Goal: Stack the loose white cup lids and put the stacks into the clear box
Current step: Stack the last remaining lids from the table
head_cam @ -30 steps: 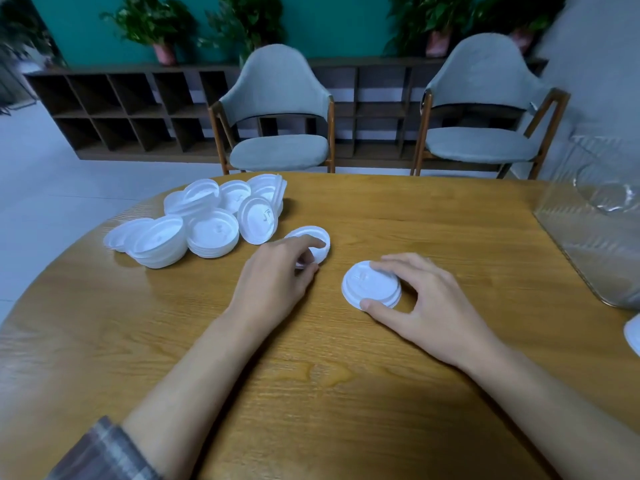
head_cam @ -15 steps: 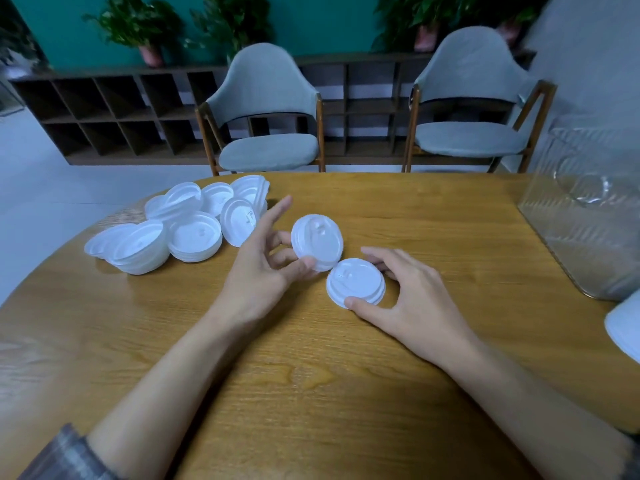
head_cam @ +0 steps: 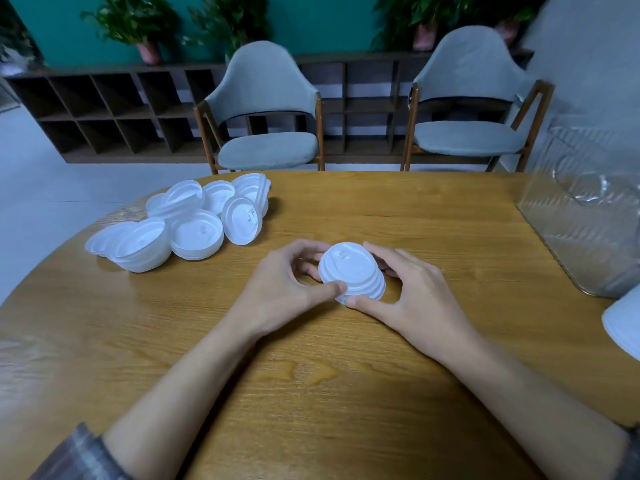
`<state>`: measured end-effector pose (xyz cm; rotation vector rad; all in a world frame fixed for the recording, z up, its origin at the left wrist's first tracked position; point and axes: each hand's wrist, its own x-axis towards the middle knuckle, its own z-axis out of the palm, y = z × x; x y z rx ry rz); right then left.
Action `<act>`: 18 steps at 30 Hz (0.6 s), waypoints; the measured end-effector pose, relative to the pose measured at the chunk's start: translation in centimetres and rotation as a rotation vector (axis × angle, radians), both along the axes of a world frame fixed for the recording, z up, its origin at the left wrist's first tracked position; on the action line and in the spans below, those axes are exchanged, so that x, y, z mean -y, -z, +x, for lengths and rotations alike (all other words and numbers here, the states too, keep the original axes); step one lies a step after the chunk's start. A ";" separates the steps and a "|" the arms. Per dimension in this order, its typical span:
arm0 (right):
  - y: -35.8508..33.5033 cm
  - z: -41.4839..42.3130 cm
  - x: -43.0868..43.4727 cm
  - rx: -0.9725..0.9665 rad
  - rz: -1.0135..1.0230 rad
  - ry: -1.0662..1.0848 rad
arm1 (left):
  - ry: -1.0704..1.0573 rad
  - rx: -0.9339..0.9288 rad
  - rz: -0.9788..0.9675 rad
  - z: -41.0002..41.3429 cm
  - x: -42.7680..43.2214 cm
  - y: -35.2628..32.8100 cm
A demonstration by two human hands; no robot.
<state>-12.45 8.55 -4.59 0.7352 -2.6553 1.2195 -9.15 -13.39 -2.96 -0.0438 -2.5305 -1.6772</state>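
Note:
A small stack of white cup lids [head_cam: 351, 271] sits in the middle of the round wooden table [head_cam: 311, 393]. My left hand [head_cam: 280, 289] grips its left side, thumb at the front rim and fingers behind. My right hand [head_cam: 412, 292] grips its right side the same way. A heap of loose white lids [head_cam: 187, 223], some nested, lies at the back left of the table. The clear box [head_cam: 585, 216] stands at the table's right edge.
Part of another white lid stack [head_cam: 623, 323] shows at the right border, in front of the box. Two grey chairs [head_cam: 266, 112] stand behind the table, with a dark low shelf and potted plants beyond them.
My left hand lifted a single lid from the table, carried it right and set it on the lid under my right hand. Both hands now hold the stack.

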 end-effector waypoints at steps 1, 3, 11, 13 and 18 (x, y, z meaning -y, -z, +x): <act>0.0 0.0 0.0 0.001 0.000 -0.005 | 0.002 -0.008 -0.017 -0.1 0.0 0.2; -0.1 0.0 -0.1 -0.004 0.013 -0.011 | -0.002 -0.013 -0.043 -0.1 0.0 0.3; -0.1 -0.2 -0.3 -0.005 0.047 -0.026 | -0.046 -0.028 -0.171 -0.1 0.1 0.6; 0.0 -0.3 -0.4 -0.004 0.054 -0.026 | -0.025 -0.052 -0.198 -0.1 0.2 0.5; -0.2 -0.4 -0.5 0.007 0.092 -0.047 | 0.000 -0.074 -0.247 -0.1 0.2 0.3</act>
